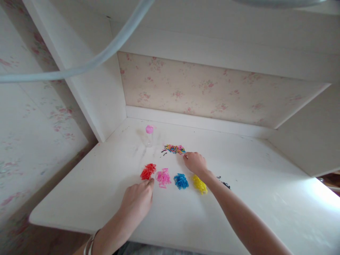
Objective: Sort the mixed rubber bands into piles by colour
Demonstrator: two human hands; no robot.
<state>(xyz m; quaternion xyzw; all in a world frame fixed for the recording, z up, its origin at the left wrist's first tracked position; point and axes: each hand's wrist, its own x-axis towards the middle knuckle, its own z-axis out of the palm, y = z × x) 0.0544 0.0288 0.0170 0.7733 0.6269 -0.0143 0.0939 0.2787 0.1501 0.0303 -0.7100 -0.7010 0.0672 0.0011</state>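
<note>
Small rubber bands lie in piles by colour on the white desk: red (148, 171), pink (163, 177), blue (181, 181) and yellow (199, 184). Some black bands (226, 185) are partly behind my right forearm. Farther back is a mixed multicoloured pile (174, 149). My left hand (139, 196) is closed, its fingertips at the lower edge of the red pile, beside the pink one. My right hand (195, 162) is closed at the right end of the mixed pile. What either hand pinches is too small to tell.
A clear container with a pink lid (149, 129) stands behind the red pile. White side panels (87, 74) and an overhead shelf (212, 46) enclose the desk (87, 191). A pale, blurred tube or cable (106, 53) crosses the upper left, close to the camera.
</note>
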